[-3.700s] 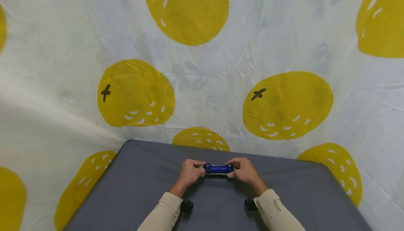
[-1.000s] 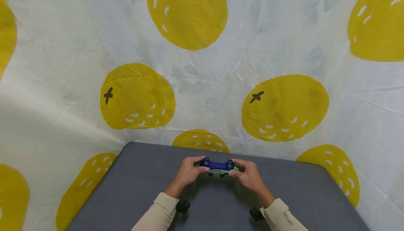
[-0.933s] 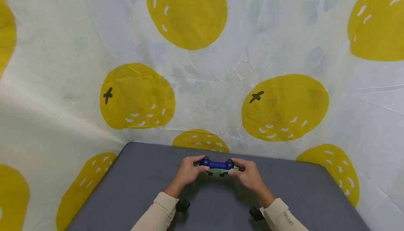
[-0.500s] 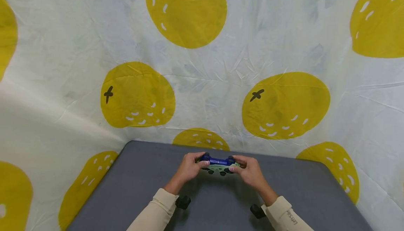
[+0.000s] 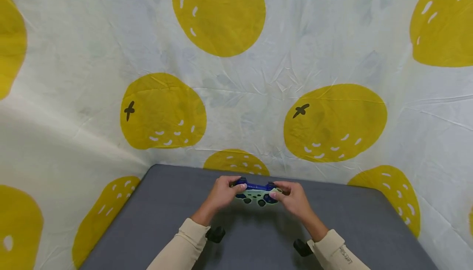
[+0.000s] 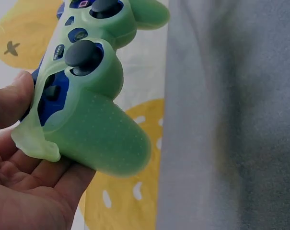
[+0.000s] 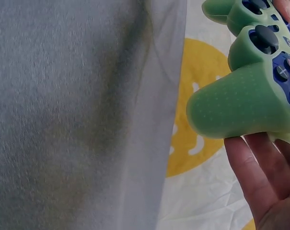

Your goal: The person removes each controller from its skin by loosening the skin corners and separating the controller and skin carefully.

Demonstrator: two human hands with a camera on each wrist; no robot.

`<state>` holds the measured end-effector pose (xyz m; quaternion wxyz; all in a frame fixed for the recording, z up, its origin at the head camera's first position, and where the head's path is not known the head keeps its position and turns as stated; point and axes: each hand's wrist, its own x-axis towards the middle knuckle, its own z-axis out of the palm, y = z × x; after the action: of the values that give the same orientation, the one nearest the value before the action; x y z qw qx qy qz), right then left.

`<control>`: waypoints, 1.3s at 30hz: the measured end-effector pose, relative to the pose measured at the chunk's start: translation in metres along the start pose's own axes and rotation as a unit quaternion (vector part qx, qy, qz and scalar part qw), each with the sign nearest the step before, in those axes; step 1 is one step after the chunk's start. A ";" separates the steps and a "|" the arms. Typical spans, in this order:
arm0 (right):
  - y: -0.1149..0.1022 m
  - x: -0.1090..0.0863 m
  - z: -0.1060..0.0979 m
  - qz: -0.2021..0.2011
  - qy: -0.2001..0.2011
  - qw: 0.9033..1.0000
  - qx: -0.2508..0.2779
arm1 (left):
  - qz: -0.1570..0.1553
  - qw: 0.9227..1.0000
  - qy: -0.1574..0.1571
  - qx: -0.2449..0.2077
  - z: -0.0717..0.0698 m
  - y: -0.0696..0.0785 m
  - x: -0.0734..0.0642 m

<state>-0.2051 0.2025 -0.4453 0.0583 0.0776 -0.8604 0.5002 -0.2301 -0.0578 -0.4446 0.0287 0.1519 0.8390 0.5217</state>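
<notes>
A blue game controller (image 5: pixel 255 186) in a pale green silicone cover (image 5: pixel 255 195) is held above the table by both hands. My left hand (image 5: pixel 221 194) grips its left end, thumb near the top edge and fingers behind. My right hand (image 5: pixel 295 199) holds the other end, thumb on the front. In the left wrist view, a loose flap of the cover (image 6: pixel 99 127) hangs off the edge beside the directional buttons, leaving blue casing bare. The right wrist view shows the cover's dotted grip (image 7: pixel 236 103) and a dark thumbstick (image 7: pixel 266 39); the right thumb is out of that view.
A grey-covered table (image 5: pixel 255 237) lies below the hands. White fabric (image 5: pixel 244 110) with yellow fruit prints rises behind it and along both sides. Black wrist cameras (image 5: pixel 216 234) show under the cuffs.
The controller has tilted: earlier mostly its blue top edge showed, now its green-covered front and both thumbsticks face the head camera. The hands have risen slightly, still holding both ends.
</notes>
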 end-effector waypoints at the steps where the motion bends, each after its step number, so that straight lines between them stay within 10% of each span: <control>1: 0.000 0.000 0.000 0.003 0.002 1.000 0.001 | 0.000 1.000 -0.001 0.001 0.000 0.001 0.000; 16: -0.005 -0.001 -0.002 0.028 0.008 0.999 0.032 | -0.038 0.998 -0.003 -0.043 0.004 0.009 0.000; 28: -0.009 -0.003 0.003 0.073 0.049 0.991 0.102 | -0.061 0.984 0.093 -0.141 0.019 0.019 -0.013; 39: -0.015 -0.003 -0.002 0.130 0.070 0.976 0.158 | -0.022 0.989 -0.024 -0.142 0.006 0.011 -0.021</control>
<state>-0.1992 0.1968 -0.4319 0.0399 -0.0624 -0.7670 0.6373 -0.2066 -0.0542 -0.4396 0.0812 0.1403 0.7585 0.6312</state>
